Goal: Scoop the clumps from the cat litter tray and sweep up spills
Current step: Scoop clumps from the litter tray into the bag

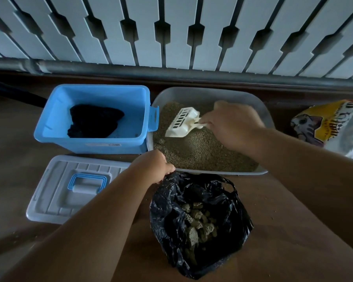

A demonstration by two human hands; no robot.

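Observation:
A grey litter tray [261, 110] full of tan litter [202, 151] lies on the floor in the middle of the head view. My right hand [232, 125] grips the handle of a white slotted scoop [182, 124], held tilted just above the litter at the tray's left side. A small clump [161, 141] lies near the tray's left wall. In front of the tray stands an open black plastic bag [228, 226] with several clumps [196, 222] inside. My left hand [153, 165] pinches the bag's upper left rim and holds it open.
A blue plastic bin [55, 123] with dark cloth inside stands left of the tray. Its grey lid [49, 192] with a blue handle lies on the floor in front of it. A litter sack [330, 123] lies at the right. White railing slats run along the back.

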